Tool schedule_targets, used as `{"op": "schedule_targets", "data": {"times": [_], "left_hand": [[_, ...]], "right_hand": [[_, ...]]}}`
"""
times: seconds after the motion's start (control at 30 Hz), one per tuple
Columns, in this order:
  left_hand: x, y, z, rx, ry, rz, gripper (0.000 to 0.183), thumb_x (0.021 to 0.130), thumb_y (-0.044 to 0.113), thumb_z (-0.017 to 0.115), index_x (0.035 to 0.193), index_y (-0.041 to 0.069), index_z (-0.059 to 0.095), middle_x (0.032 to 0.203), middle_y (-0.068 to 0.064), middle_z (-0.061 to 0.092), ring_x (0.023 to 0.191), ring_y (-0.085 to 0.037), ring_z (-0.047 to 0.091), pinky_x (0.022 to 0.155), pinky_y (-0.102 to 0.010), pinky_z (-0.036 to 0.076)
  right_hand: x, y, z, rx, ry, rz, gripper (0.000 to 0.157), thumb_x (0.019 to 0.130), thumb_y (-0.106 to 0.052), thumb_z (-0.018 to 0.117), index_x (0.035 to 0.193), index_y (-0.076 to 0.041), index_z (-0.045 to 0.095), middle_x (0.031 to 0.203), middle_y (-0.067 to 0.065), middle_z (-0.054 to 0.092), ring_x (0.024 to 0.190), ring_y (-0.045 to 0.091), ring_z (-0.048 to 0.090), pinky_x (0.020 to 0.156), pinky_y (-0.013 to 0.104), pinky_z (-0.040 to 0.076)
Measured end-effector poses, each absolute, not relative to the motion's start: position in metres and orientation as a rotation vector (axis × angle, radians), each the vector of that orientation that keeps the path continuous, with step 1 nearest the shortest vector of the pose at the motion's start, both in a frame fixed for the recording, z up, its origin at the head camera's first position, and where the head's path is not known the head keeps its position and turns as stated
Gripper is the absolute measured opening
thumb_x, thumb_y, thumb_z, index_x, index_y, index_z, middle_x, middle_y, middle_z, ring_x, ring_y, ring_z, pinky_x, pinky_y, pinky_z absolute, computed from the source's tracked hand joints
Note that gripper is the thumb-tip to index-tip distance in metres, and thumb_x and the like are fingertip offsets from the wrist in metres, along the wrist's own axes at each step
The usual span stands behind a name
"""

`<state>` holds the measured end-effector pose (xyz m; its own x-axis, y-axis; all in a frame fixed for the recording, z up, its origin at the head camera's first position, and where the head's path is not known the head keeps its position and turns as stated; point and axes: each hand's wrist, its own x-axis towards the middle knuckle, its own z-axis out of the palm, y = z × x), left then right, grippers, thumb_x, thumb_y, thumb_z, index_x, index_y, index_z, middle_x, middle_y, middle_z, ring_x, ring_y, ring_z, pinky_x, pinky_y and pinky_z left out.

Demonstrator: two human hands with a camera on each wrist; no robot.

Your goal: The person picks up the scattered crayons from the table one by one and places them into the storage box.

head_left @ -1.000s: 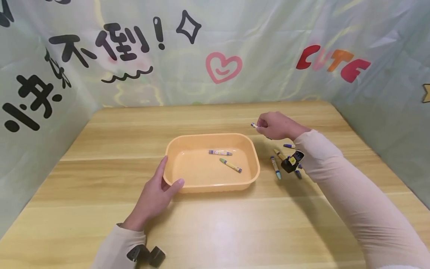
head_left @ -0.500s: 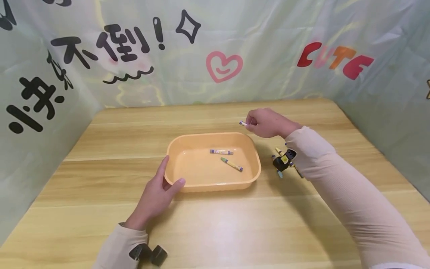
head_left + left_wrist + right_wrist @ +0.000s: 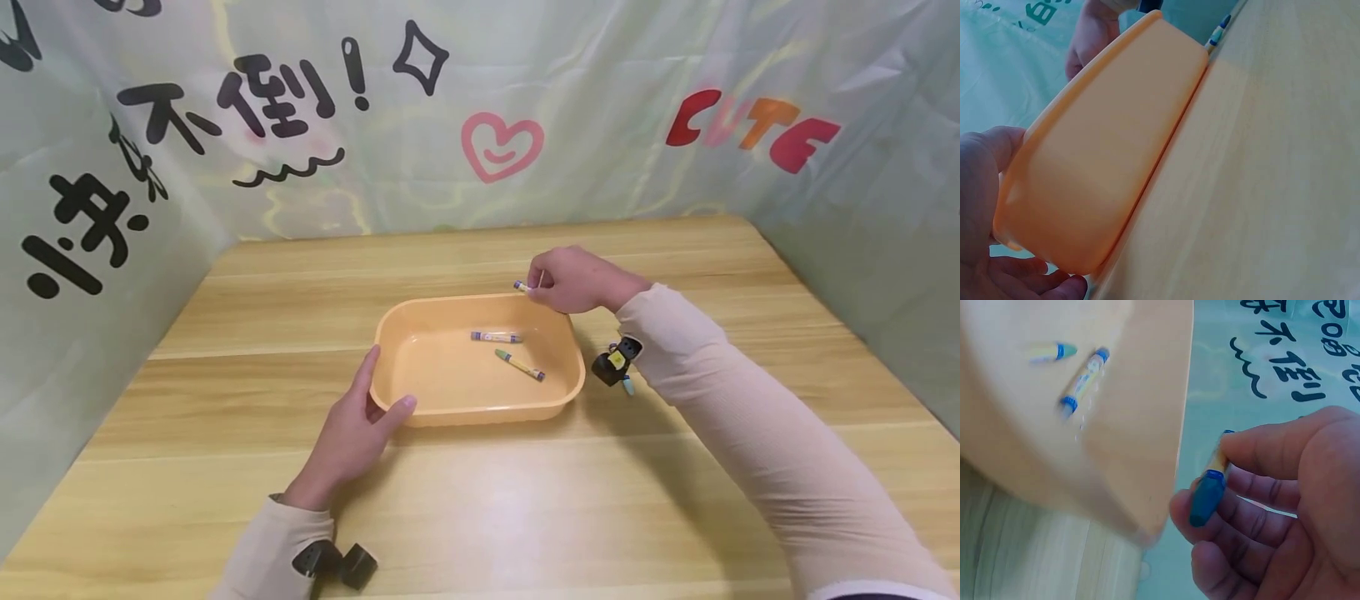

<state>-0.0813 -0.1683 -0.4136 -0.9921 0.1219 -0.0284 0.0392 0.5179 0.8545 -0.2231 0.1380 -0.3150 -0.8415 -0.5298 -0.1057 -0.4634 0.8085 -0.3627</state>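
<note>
Inside the basin point(image 3: 435, 367) in front of you, two crayons lie apart from each other: a pale-wrapped crayon point(image 3: 496, 337) nearly sideways, and, nearer you, a green-tipped crayon point(image 3: 520, 365) set at a slant. Just right of the basin, the black wrist camera point(image 3: 617, 362) on your right sleeve point(image 3: 720, 400) blocks your view of what lies there; a light blue crayon tip point(image 3: 628, 385) pokes out beside it. A second wrist camera point(image 3: 337, 565) sits at your left cuff.

Your right hand point(image 3: 573, 279) is at the basin's far right corner, pinching the held crayon point(image 3: 1208, 497) between thumb and fingers. That crayon has a dark teal tip, a blue band below it and a yellowish wrapper; from your head view only its blue-banded end shows, by the far rim. Your left hand point(image 3: 345, 440) grips the near left corner of the basin, fingers and thumb spread around it. The basin is plain light orange, with rounded corners and sloping walls, standing flat.

The table point(image 3: 487, 500) is pale wood grain. Around it hangs a light grey-green backdrop point(image 3: 600, 150), with black characters, a pink heart and a colourful "CUTE".
</note>
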Motion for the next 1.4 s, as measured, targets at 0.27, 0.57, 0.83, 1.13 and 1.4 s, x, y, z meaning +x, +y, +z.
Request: {"op": "schedule_targets", "data": {"times": [0.27, 0.57, 0.83, 1.13, 1.4], "left_hand": [[-0.08, -0.17, -0.416, 0.147, 2.691, 1.46, 0.088, 0.093, 0.041, 0.064, 0.157, 0.016, 0.009, 0.144, -0.022, 0.043, 0.12, -0.029, 0.057, 0.098, -0.041, 0.048], [-0.082, -0.169, -0.415, 0.171, 2.652, 1.52, 0.089, 0.093, 0.04, 0.065, 0.157, 0.017, 0.008, 0.147, -0.021, 0.041, 0.123, -0.028, 0.054, 0.099, -0.039, 0.047], [-0.083, -0.168, -0.415, 0.172, 2.643, 1.528, 0.088, 0.093, 0.038, 0.065, 0.157, 0.017, 0.009, 0.145, -0.022, 0.043, 0.121, -0.028, 0.055, 0.097, -0.038, 0.048], [-0.082, -0.17, -0.414, 0.168, 2.645, 1.533, 0.088, 0.093, 0.036, 0.066, 0.157, 0.015, 0.009, 0.145, -0.022, 0.042, 0.122, -0.028, 0.055, 0.096, -0.037, 0.048], [-0.082, -0.17, -0.416, 0.175, 2.653, 1.522, 0.088, 0.093, 0.037, 0.066, 0.157, 0.015, 0.009, 0.146, -0.022, 0.042, 0.122, -0.028, 0.054, 0.097, -0.037, 0.048]], "right_hand": [[-0.218, 0.112, -0.32, -0.854, 2.642, -0.397, 0.014, 0.095, -0.017, 0.059, 0.101, -0.006, 0.065, 0.084, 0.005, 0.068, 0.064, 0.014, 0.06, 0.072, 0.033, 0.051], [-0.22, 0.097, -0.324, -0.868, 2.546, -0.256, 0.01, 0.093, -0.02, 0.063, 0.097, -0.011, 0.067, 0.1, 0.004, 0.066, 0.081, 0.018, 0.06, 0.073, 0.033, 0.05], [-0.223, 0.089, -0.329, -0.777, 2.5, -0.174, 0.008, 0.091, -0.016, 0.066, 0.095, -0.01, 0.067, 0.082, 0.001, 0.065, 0.066, 0.012, 0.057, 0.067, 0.026, 0.047], [-0.225, 0.082, -0.337, -0.766, 2.465, -0.043, 0.008, 0.088, -0.014, 0.069, 0.083, -0.012, 0.063, 0.081, -0.002, 0.059, 0.063, 0.009, 0.051, 0.064, 0.023, 0.042], [-0.223, 0.082, -0.344, -0.789, 2.515, 0.002, 0.019, 0.086, -0.013, 0.07, 0.072, -0.014, 0.058, 0.079, -0.002, 0.058, 0.069, 0.013, 0.049, 0.059, 0.022, 0.039]]}}
